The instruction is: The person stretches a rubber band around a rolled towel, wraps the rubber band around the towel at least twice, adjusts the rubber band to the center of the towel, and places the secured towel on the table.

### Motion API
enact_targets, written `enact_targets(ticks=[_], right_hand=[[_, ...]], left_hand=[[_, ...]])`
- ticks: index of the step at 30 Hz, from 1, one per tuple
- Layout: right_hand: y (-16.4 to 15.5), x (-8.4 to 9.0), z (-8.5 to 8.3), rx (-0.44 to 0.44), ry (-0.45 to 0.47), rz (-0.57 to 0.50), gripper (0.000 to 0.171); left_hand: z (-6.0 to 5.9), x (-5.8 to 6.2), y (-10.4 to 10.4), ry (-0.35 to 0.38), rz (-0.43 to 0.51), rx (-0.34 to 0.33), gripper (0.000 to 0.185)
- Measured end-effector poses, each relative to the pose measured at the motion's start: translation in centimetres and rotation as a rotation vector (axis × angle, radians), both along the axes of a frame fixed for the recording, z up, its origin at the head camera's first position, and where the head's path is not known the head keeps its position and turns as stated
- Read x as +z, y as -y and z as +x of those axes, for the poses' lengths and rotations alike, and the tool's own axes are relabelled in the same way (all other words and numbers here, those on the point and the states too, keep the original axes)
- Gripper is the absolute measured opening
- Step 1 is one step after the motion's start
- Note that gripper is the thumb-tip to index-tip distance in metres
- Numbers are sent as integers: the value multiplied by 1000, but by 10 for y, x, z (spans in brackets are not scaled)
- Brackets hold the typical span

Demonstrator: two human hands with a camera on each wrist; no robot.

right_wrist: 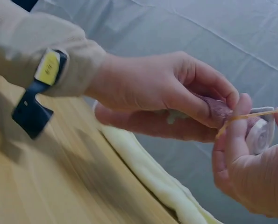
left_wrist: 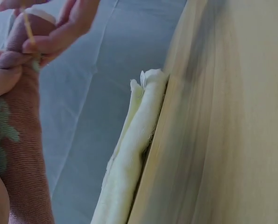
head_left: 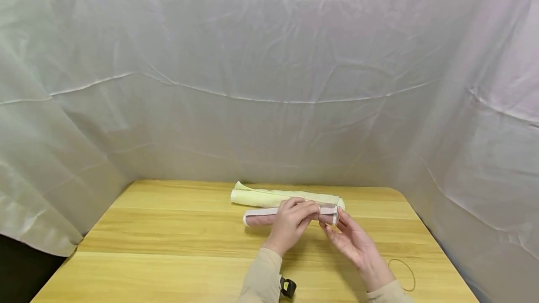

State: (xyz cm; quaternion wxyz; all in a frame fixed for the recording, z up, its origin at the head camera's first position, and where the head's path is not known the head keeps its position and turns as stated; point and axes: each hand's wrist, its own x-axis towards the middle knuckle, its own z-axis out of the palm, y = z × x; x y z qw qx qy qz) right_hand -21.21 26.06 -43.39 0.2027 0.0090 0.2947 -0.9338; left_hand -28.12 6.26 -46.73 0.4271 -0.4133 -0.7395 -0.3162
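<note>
A reddish-brown rolled towel (head_left: 258, 220) with a pale edge is held above the table, across the front of a pale yellow rolled towel (head_left: 257, 198). My left hand (head_left: 290, 222) grips the brown roll right of its middle, thumb and fingers around it. At the roll's right end, my right hand (head_left: 353, 242) pulls a thin tan rubber band (right_wrist: 253, 115) taut with its fingers. The band passes around the roll near that end, just beyond the left fingertips. Pale green patches show on the brown towel (left_wrist: 24, 154) in the left wrist view.
Another thin rubber band (head_left: 413, 276) lies on the wooden table (head_left: 168, 237) at the right, near the right forearm. Grey curtains (head_left: 269, 130) enclose the table's back and sides. A black wrist mount (right_wrist: 33, 112) hangs from the left sleeve.
</note>
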Motion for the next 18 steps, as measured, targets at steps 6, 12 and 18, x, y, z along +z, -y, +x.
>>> enact_targets(ticks=[6,12,18], right_hand=[[-10,2,1,31,-2,141,23],[-5,2,3,-42,-76,388,20],[13,2,0,-216,-96,666,33]], left_hand=[[7,3,-6,57,-115,9,20],[11,1,-12,57,-177,-11,20],[10,-1,-11,96,-70,-73,19]])
